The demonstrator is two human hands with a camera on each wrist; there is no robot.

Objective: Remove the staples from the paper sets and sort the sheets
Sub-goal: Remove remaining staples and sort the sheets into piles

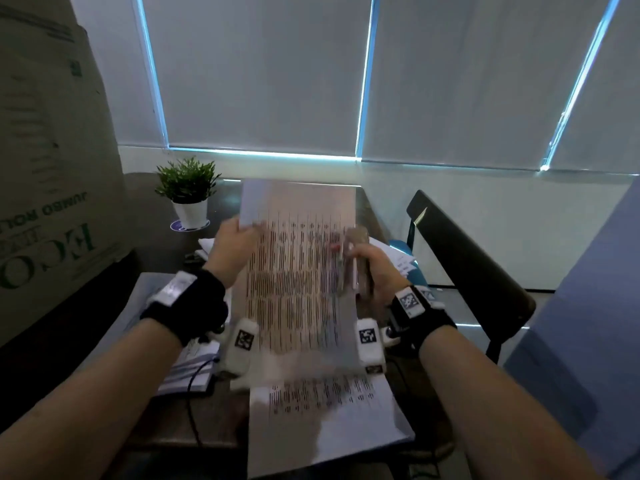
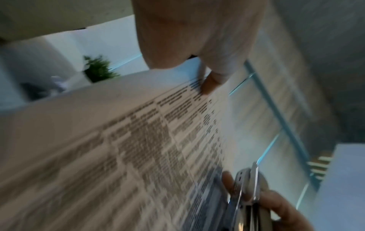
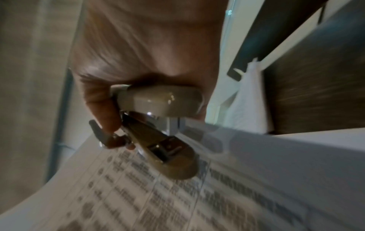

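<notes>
a printed paper set (image 1: 298,271) is raised above the desk (image 1: 214,420), left hand (image 1: 231,244) pinching its edge, right hand (image 1: 372,268) gripping a stapler (image 1: 356,258) at the other edge. more loose sheets (image 1: 325,420) lie below; sorting looks unfinished.

Small green potted plant in white pot (image 1: 188,192) stands at far left of dark wooden table (image 1: 152,216), on round purple coaster (image 1: 180,226). Left of plant, large brown cardboard box with green print (image 1: 52,161) rises upright. Behind plant, grey roller blinds (image 1: 259,71) cover windows, light leaking at edges. Right of plant, past table's edge, dark chair back (image 1: 460,251). Near side of plant, white-and-blue notebook with black cord (image 1: 194,368) lies on table.
</notes>
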